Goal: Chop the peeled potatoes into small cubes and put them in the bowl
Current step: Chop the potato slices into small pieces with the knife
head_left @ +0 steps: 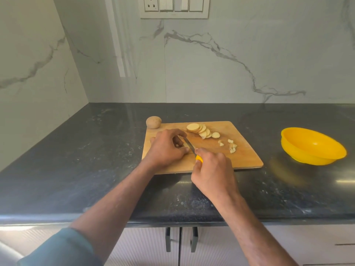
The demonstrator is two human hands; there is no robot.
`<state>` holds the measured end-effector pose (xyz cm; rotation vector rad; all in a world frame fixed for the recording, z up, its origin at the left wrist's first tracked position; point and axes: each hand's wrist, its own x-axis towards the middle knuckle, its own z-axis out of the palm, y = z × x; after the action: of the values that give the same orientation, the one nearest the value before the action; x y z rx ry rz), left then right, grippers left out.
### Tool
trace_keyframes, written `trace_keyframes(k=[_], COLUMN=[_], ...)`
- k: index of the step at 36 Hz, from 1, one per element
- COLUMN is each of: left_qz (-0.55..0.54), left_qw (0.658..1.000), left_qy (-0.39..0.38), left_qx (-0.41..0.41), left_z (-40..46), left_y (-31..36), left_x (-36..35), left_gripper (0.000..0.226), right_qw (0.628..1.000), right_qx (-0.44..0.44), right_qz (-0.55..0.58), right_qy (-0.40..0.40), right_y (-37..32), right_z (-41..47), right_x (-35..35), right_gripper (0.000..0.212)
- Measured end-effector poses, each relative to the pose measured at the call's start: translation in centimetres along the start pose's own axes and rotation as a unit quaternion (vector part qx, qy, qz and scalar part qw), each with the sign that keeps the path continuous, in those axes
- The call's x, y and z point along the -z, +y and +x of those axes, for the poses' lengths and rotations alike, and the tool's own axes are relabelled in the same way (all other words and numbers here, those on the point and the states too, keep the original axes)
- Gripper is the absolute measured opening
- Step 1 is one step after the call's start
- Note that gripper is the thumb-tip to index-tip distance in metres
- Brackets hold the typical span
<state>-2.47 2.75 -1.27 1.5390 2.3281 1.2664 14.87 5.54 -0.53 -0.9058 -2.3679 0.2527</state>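
A wooden cutting board lies on the dark counter. My left hand curls over a potato piece at the board's left, mostly hiding it. My right hand grips a yellow-handled knife, its blade running under my left fingers. A fanned row of round potato slices lies at the board's far side. Several small cut pieces sit to the right of the blade. A whole potato rests on the counter off the board's far-left corner. The yellow bowl stands to the right, apparently with nothing in it.
The dark stone counter runs to a marble wall behind and on the left. A switch panel is on the back wall. Cabinet doors with dark handles lie below the counter's front edge.
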Motion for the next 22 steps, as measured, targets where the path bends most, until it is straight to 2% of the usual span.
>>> trace_keyframes(k=[12, 16, 22], left_qz=[0.003, 0.051, 0.086], left_qw=[1.0, 0.998, 0.995], left_qy=[-0.003, -0.022, -0.044], left_qx=[-0.006, -0.026, -0.023], left_z=[-0.1, -0.2, -0.2], left_y=[0.3, 0.6, 0.9], left_x=[0.0, -0.1, 0.0], left_gripper=[0.033, 0.023, 0.019], right_qw=[0.999, 0.999, 0.998], right_qx=[-0.003, 0.006, 0.021], right_qz=[-0.004, -0.03, -0.008], right_qy=[-0.031, -0.034, -0.059], right_y=[-0.5, -0.8, -0.5], right_z=[1.1, 1.0, 0.3], right_x=[-0.6, -0.3, 0.6], right_gripper=[0.034, 0.027, 0.032])
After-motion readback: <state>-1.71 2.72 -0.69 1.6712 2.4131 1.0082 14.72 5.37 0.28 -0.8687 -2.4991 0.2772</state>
